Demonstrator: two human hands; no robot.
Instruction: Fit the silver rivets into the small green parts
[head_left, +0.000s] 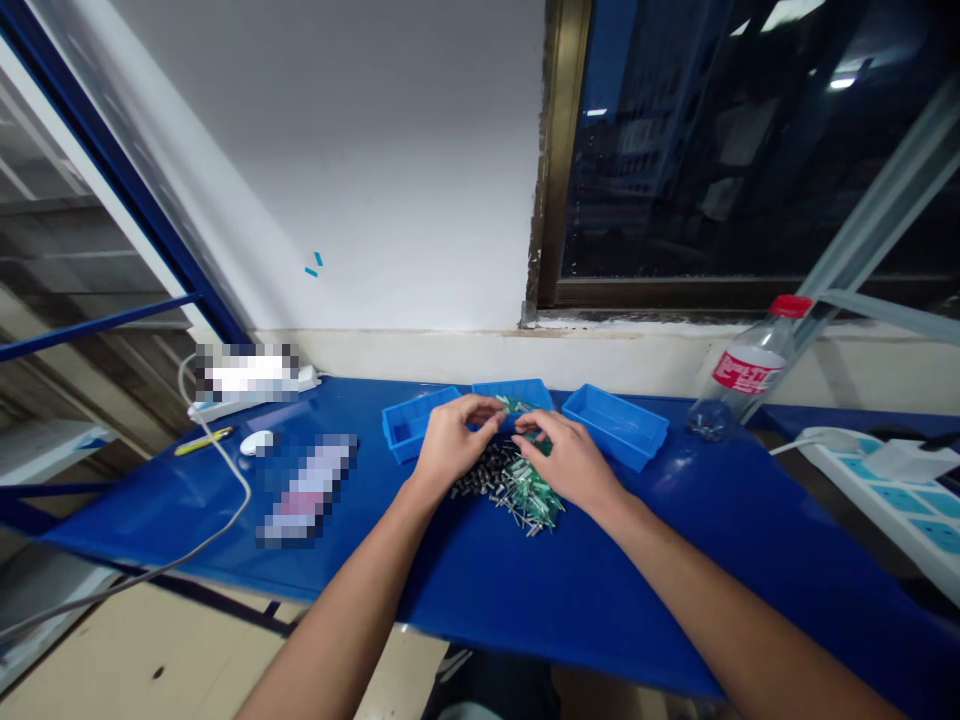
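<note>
My left hand (459, 438) hovers over the left side of a mixed pile of small hardware, fingers curved and thumb apart, with nothing visible in it. Opposite it, my right hand (570, 455) is above the pile's right side, fingers bent and spread from the thumb. Green bits show in that gap; whether they touch the fingers is unclear. Dark bolts or screws (480, 475) form the pile's left part. Green plastic pieces (534, 480) and silvery screws or pins (531, 522) make up the right. Behind the hands, a middle blue bin (517, 388) contains green pieces.
A left blue bin (405, 425) and a right blue bin (619, 425) flank the middle one on the blue table (480, 600). Farther right are a plastic bottle (750, 370) and a power strip (885, 500). At left lie a cable (244, 490), yellow pen-like tool (204, 441) and white mouse-like object (257, 442).
</note>
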